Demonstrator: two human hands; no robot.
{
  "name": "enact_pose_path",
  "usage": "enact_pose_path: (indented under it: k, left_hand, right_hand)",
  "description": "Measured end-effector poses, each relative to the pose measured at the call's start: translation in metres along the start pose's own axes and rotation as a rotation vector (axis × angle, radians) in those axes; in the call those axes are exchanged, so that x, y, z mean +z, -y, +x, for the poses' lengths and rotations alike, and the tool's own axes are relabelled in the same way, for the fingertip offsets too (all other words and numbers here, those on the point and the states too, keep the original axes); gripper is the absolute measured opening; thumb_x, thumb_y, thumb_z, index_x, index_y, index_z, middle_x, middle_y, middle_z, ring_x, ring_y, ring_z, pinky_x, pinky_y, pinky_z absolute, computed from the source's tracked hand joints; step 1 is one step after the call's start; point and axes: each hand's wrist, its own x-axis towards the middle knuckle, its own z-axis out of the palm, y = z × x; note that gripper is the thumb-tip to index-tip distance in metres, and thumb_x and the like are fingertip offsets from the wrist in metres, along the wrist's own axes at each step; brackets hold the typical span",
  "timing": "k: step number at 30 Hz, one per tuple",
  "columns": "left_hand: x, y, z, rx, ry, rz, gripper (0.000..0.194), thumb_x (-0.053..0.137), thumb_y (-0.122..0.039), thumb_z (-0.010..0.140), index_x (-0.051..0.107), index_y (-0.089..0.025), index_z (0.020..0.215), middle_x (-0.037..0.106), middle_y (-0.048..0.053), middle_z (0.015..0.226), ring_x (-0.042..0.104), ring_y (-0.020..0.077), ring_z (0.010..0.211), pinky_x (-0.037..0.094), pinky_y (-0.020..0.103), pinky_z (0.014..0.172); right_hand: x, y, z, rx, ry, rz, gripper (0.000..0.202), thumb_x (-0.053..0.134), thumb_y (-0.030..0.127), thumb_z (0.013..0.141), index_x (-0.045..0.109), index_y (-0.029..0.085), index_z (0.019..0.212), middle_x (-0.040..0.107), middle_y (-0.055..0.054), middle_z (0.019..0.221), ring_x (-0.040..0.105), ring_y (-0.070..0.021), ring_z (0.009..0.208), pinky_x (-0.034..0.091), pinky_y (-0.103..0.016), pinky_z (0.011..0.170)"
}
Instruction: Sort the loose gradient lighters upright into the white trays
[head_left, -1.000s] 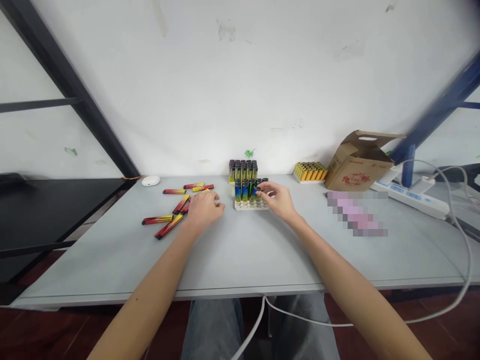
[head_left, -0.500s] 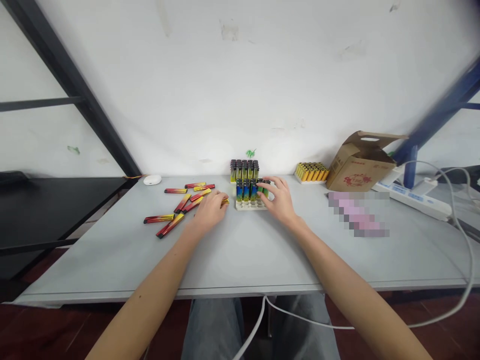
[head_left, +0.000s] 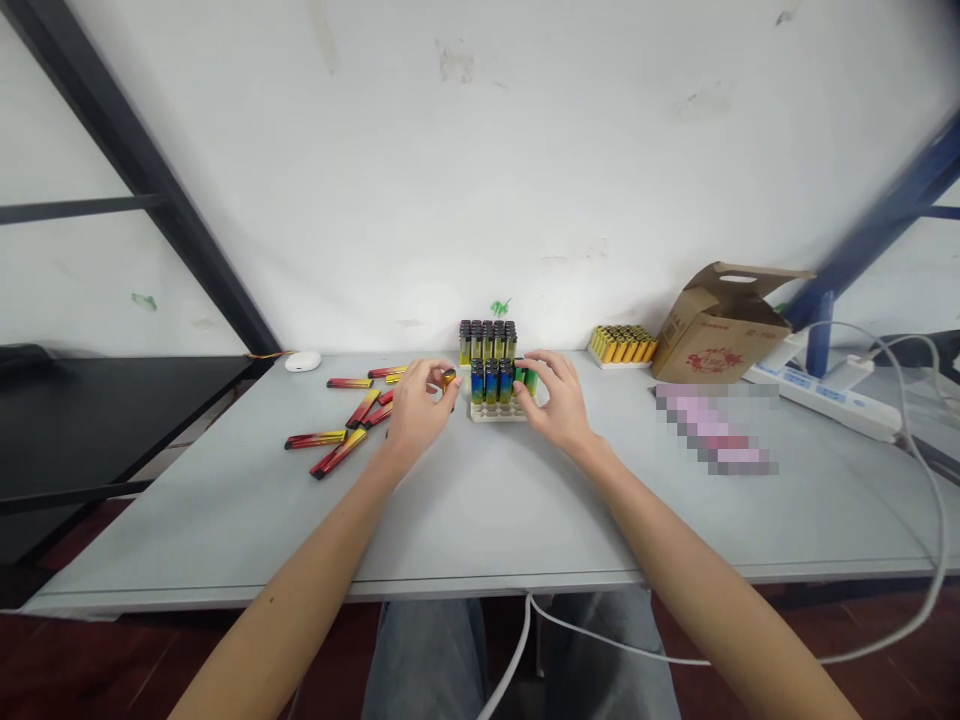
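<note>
My left hand (head_left: 420, 405) is closed on a lighter (head_left: 449, 377), held upright between thumb and fingers, its dark top showing. Just right of it stands a white honeycomb tray (head_left: 495, 412) with blue, green and yellow black-topped lighters (head_left: 489, 384) upright in its back part; front holes show. My right hand (head_left: 556, 400) curves round the tray's right end, thumb in front and fingers behind, about a green lighter (head_left: 532, 382). The fingers partly hide that contact. Left of my left hand, several red-and-yellow lighters (head_left: 339, 455) lie loose on the grey table (head_left: 480, 520).
A second group of yellow-green lighters (head_left: 487, 342) stands behind the tray near the wall. Orange-yellow lighters (head_left: 624, 345) fill another tray at the back right, beside an open cardboard box (head_left: 724, 335). A power strip (head_left: 832, 398), white cable and small white case (head_left: 303, 361) are also there.
My left hand has lifted from the table and turned a lighter upright, close to the tray's left side. My right hand stays almost in place at the tray's right end.
</note>
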Motion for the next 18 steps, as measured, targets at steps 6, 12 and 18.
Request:
enact_pose_path:
  k: [6, 12, 18]
  left_hand:
    - [0.003, -0.009, 0.002, -0.138, 0.055, -0.537, 0.03, 0.068, -0.039, 0.079, 0.051, -0.019, 0.093, 0.062, 0.001, 0.083, 0.064, 0.0127, 0.072, 0.052, 0.027, 0.069]
    - [0.008, -0.009, 0.0, -0.183, 0.104, -0.731, 0.038, 0.074, -0.041, 0.074, 0.046, -0.02, 0.086, 0.062, -0.001, 0.081, 0.065, 0.0129, 0.076, 0.054, 0.029, 0.074]
    - [0.008, -0.014, -0.003, -0.288, 0.301, -0.712, 0.037, 0.077, -0.041, 0.07, 0.054, -0.017, 0.086, 0.066, 0.002, 0.082, 0.067, 0.0144, 0.068, 0.056, 0.033, 0.072]
  right_hand:
    - [-0.003, 0.011, -0.001, 0.138, 0.241, 0.334, 0.027, 0.057, 0.037, 0.087, 0.064, 0.023, 0.109, 0.07, -0.006, 0.097, 0.064, -0.0198, 0.086, 0.052, -0.034, 0.078]
    - [0.008, 0.019, -0.003, 0.347, 0.373, 0.573, 0.034, 0.066, 0.046, 0.08, 0.066, 0.019, 0.101, 0.07, -0.003, 0.079, 0.063, -0.0157, 0.069, 0.052, -0.03, 0.067]
    - [0.006, 0.015, 0.004, 0.56, 0.241, 0.818, 0.038, 0.074, 0.05, 0.069, 0.064, 0.019, 0.088, 0.071, -0.004, 0.078, 0.065, -0.0164, 0.068, 0.054, -0.03, 0.064]
